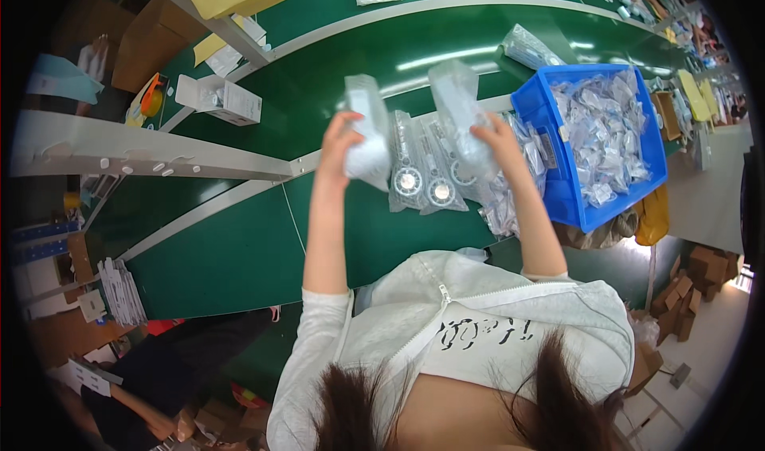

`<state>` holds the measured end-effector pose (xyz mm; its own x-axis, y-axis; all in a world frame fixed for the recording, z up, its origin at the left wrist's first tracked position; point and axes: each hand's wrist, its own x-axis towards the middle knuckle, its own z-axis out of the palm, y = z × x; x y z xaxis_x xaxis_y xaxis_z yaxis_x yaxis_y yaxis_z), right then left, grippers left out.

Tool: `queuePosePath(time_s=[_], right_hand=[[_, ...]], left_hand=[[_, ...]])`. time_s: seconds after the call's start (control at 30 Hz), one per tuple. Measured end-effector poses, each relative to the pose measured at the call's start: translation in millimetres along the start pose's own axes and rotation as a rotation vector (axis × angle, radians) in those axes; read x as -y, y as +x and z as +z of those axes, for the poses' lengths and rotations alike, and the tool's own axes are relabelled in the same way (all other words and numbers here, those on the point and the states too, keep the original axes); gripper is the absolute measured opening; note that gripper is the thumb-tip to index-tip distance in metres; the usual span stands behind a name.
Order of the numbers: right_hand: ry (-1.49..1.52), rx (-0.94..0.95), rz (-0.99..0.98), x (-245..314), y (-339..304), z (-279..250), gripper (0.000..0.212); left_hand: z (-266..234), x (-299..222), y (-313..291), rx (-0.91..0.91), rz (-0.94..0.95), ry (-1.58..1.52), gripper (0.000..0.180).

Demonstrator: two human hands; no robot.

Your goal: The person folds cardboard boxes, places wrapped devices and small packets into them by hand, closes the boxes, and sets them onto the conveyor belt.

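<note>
My left hand (339, 144) is closed on a clear plastic bag with a white object (366, 136) inside, held upright above the green table. To its right, my right hand (500, 142) grips a similar clear bag with a white object (462, 116) in it. Between and below the hands lie several bagged long-handled white items (408, 182) with round, silvery-centred ends. Their exact kind I cannot make out. Right of them, more clear bags (500, 208) are heaped, partly hidden by my right forearm.
A blue plastic bin (590, 212) full of small bagged parts stands at the right. Behind it lies another bagged item (532, 47). An opened white box (231, 100) and a metal frame post (159, 144) are at the left. A person's arm (143, 411) shows at the lower left.
</note>
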<state>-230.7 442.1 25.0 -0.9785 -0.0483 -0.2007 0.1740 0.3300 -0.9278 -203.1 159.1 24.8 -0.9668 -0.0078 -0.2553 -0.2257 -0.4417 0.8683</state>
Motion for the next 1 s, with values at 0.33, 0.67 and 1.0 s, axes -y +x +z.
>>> queuePosePath(time_s=[0.33,0.67,1.0], right_hand=[[-0.969,-0.011,-0.023,-9.2,-58.4,46.2,0.062],[-0.372,-0.252,-0.301,-44.4,-36.1,12.0,0.043],[-0.077,-0.23,-0.153,-81.8,-35.3,-14.4,0.035]], left_hand=[[62.5,97.1,-41.1,-0.133,0.248,0.868,0.041],[49.3,106.1,-35.6,-0.227,0.388,1.076,0.05],[28.2,97.7,-36.4,-0.293,0.007,0.349,0.059]])
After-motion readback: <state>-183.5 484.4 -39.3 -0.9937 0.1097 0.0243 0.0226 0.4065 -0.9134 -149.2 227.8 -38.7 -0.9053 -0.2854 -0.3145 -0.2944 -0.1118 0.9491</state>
